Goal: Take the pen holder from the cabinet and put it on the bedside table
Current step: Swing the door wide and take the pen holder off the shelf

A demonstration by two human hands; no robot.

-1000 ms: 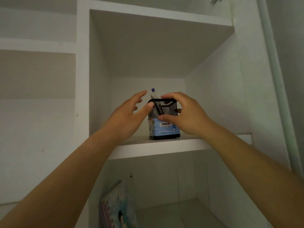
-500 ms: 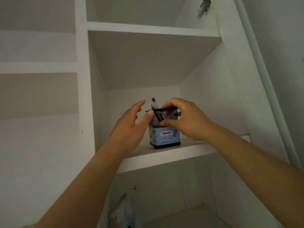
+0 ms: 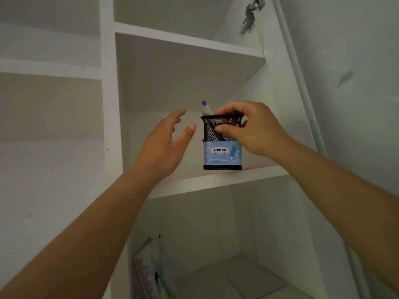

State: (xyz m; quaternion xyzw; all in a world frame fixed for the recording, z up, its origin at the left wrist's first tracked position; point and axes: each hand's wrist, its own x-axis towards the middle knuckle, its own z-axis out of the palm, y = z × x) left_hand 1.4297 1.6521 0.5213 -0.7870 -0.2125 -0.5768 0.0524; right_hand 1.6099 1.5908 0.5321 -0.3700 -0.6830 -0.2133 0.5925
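Observation:
A black mesh pen holder (image 3: 222,155) with a light blue label stands near the front edge of a white cabinet shelf (image 3: 216,181). A pen with a purple cap (image 3: 206,107) sticks out of its top. My right hand (image 3: 254,130) pinches the holder's upper rim, thumb on the front mesh and fingers over the top. My left hand (image 3: 166,145) hovers just left of the holder, fingers spread, not touching it. Whether the holder's base is lifted off the shelf I cannot tell.
The white cabinet has a shelf above (image 3: 185,39) and a lower compartment with a colourful book (image 3: 151,270) leaning at its left. A pink flat item (image 3: 257,167) lies on the shelf behind the holder. A door hinge (image 3: 249,16) is at the upper right.
My left hand has drawn back from the holder's left side and opened wider. My right hand keeps its grip on the rim. The view has come closer.

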